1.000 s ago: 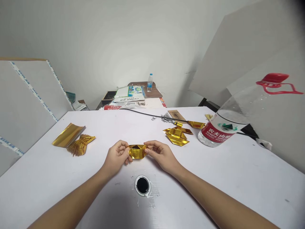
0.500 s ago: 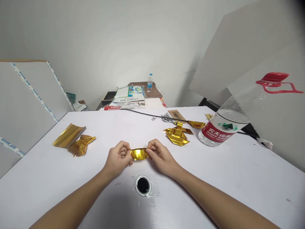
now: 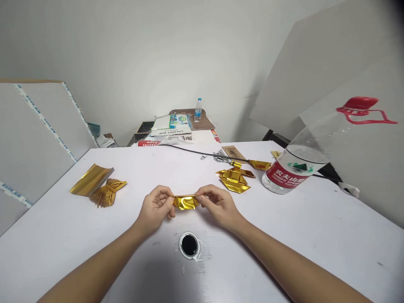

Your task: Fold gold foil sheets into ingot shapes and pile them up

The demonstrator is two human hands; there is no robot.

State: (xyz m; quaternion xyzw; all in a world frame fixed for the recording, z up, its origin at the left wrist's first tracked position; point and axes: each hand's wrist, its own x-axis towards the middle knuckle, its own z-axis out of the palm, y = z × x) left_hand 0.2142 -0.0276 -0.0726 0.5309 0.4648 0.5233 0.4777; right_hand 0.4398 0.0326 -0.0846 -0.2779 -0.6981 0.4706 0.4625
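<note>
Between my two hands is a small folded piece of shiny gold foil paper point(image 3: 186, 203), held just above the white table point(image 3: 132, 269). My left hand point(image 3: 157, 208) pinches its left end between thumb and fingers. At the other end, my right hand point(image 3: 218, 205) grips the upper right corner the same way. A straight folded edge runs along the top of the paper, and its front face is creased. Several folded gold paper pieces point(image 3: 235, 182) lie to the right. On the left are a stack of gold foil sheets point(image 3: 90, 180) and a fanned gold bundle point(image 3: 107, 192).
A large water bottle point(image 3: 288, 168) with a red cap stands at the right. A black round hole with a white rim point(image 3: 190, 245) sits in front of me. A black cable point(image 3: 195, 150) and a brown card point(image 3: 234, 153) lie toward the back. A small bottle point(image 3: 198, 110) stands beyond the table.
The right hand has shifted slightly right and up. The foil paper is tilted differently, with its top edge straighter and wider between the fingers. Both hands still hold it.
</note>
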